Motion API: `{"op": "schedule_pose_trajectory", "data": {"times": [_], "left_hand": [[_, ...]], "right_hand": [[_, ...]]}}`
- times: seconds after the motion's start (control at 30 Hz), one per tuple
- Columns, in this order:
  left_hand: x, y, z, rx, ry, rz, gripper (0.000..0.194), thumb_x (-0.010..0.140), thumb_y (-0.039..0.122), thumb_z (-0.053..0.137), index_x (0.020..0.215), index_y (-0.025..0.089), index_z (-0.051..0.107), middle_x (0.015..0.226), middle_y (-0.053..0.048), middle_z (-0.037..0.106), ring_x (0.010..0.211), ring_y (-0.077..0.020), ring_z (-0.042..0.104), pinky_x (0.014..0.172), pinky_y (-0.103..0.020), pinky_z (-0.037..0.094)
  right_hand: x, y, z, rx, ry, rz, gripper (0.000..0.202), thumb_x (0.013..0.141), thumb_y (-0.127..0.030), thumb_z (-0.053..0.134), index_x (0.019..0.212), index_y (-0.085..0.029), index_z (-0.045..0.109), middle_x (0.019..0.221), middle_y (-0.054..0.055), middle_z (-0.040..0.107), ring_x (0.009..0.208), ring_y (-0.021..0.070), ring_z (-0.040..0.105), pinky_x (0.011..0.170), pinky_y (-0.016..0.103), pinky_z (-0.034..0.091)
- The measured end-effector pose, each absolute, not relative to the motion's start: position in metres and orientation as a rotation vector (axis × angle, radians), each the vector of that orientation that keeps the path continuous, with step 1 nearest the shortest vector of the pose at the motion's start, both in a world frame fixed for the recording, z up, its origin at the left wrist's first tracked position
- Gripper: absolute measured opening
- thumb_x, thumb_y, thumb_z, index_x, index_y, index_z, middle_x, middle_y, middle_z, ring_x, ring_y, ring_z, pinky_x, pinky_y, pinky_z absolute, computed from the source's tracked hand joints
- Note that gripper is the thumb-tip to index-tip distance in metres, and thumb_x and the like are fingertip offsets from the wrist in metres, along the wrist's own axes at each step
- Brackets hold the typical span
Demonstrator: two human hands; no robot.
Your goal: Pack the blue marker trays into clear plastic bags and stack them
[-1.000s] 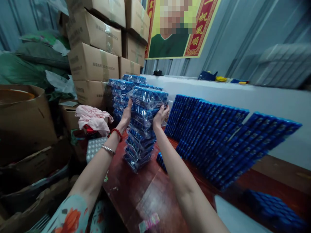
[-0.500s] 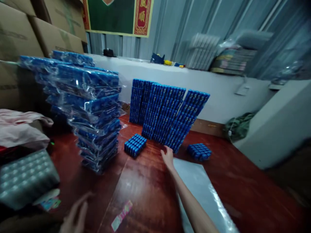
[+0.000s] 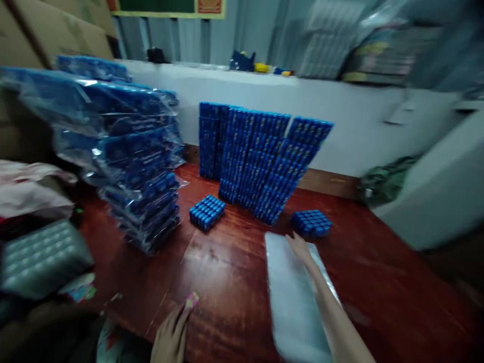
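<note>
My left hand (image 3: 171, 334) lies on the table with its fingers stretched out, fingertips on a small colourful strip (image 3: 192, 300). Part of the strip is hidden under the fingers. On the far end of a stack of clear plastic bags (image 3: 289, 297) rests my right hand (image 3: 300, 247), its fingers extended and somewhat blurred. A block of blue cylinders that look like batteries (image 3: 207, 212) sits left of the bags, and a similar blue block (image 3: 311, 223) is just beyond my right hand. Behind them stand tall rows of the same blue packs (image 3: 257, 161), the right-hand ones leaning.
Plastic-wrapped blue packs (image 3: 132, 151) form a high pile on the left. A grey block of cylinders (image 3: 45, 257) and pinkish cloth (image 3: 34, 186) lie at the left edge. Cardboard boxes (image 3: 68, 30) rise behind. A white ledge (image 3: 242, 91) borders the red-brown table (image 3: 223, 267).
My right hand has moved right, from beside the leaning packs onto the plastic bags. My left hand has come right and down onto the colourful strip. The view has tilted down.
</note>
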State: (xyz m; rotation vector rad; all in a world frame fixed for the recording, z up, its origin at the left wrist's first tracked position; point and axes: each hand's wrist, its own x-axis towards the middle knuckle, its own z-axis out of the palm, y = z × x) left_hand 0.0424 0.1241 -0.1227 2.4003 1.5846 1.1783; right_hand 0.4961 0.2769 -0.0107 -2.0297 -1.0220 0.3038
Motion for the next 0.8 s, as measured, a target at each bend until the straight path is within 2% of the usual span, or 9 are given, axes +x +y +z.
{"op": "schedule_pose_trajectory", "data": {"times": [0.03,0.1,0.17,0.27,0.4,0.5,0.57,0.67,0.8], "left_hand": [[0.044,0.119,-0.123,2.43,1.612,1.104,0.046,0.084,0.016,0.048,0.126,0.032,0.058,0.118,-0.005,0.067,0.102,-0.0208,0.066,0.082,-0.031,0.058],[0.048,0.114,-0.113,2.358,1.629,1.009,0.045,0.088,0.018,0.047,0.131,0.031,0.053,0.125,-0.006,0.063,0.112,-0.0201,0.06,0.093,-0.033,0.053],[0.044,0.118,-0.096,2.207,1.672,1.058,0.04,0.091,0.021,0.045,0.129,0.028,0.053,0.13,-0.007,0.058,0.12,-0.0196,0.054,0.1,-0.034,0.048],[0.01,0.136,-0.07,1.826,2.042,1.455,0.038,0.093,0.026,0.045,0.13,0.025,0.048,0.135,-0.011,0.049,0.128,-0.0215,0.045,0.108,-0.041,0.038],[-0.081,0.169,-0.043,1.081,2.397,2.029,0.069,0.087,0.045,0.053,0.143,0.016,0.026,0.146,-0.019,0.029,0.139,-0.0267,0.027,0.113,-0.042,0.027],[-0.152,0.199,-0.032,0.733,2.362,1.998,0.089,0.084,0.054,0.053,0.146,0.006,0.01,0.154,-0.025,0.008,0.145,-0.0291,0.007,0.118,-0.042,0.008],[-0.184,0.218,-0.028,0.744,2.267,1.928,0.084,0.085,0.056,0.048,0.145,0.006,0.018,0.154,-0.024,0.015,0.145,-0.0287,0.012,0.118,-0.041,0.009],[-0.2,0.23,-0.028,0.818,2.127,1.865,0.077,0.085,0.058,0.047,0.143,0.011,0.028,0.151,-0.02,0.029,0.141,-0.0262,0.027,0.116,-0.036,0.02],[-0.179,0.203,-0.05,0.731,2.156,1.947,0.08,0.087,0.055,0.042,0.145,0.007,0.019,0.152,-0.023,0.023,0.139,-0.0273,0.03,0.114,-0.038,0.025]], "right_hand": [[0.484,0.26,-0.028,-2.057,-1.063,0.317,0.043,0.064,-0.045,0.056,0.094,-0.017,0.069,0.115,0.024,0.061,0.12,0.0415,0.048,0.099,0.057,0.032],[0.462,0.231,-0.056,-2.069,-1.181,0.28,0.061,0.069,-0.052,0.047,0.111,-0.01,0.063,0.133,0.029,0.047,0.134,0.047,0.028,0.104,0.068,0.015],[0.445,0.218,-0.076,-2.016,-1.415,0.082,0.07,0.077,-0.056,0.034,0.118,-0.005,0.059,0.132,0.03,0.046,0.132,0.0466,0.032,0.103,0.069,0.021],[0.408,0.219,-0.087,-1.757,-1.7,0.01,0.064,0.083,-0.054,0.029,0.113,-0.007,0.061,0.121,0.025,0.056,0.12,0.0403,0.049,0.101,0.061,0.035],[0.321,0.205,-0.077,-1.412,-1.938,0.196,0.043,0.09,-0.042,0.037,0.108,-0.014,0.063,0.114,0.017,0.062,0.108,0.0303,0.058,0.097,0.054,0.046],[0.249,0.169,-0.067,-1.106,-2.142,0.338,0.032,0.091,-0.024,0.041,0.115,-0.021,0.061,0.116,0.012,0.063,0.107,0.023,0.06,0.092,0.044,0.052],[0.21,0.139,-0.067,-0.806,-2.266,0.368,0.039,0.088,-0.01,0.038,0.116,-0.023,0.061,0.112,0.011,0.065,0.106,0.02,0.06,0.091,0.038,0.053],[0.177,0.099,-0.075,-0.528,-2.433,0.462,0.04,0.084,-0.007,0.043,0.118,-0.021,0.059,0.112,0.01,0.066,0.105,0.0197,0.061,0.092,0.035,0.051],[0.169,0.065,-0.091,-0.595,-2.669,0.872,0.045,0.079,-0.01,0.049,0.121,-0.027,0.056,0.109,0.003,0.067,0.096,0.0167,0.064,0.083,0.026,0.052]]}}
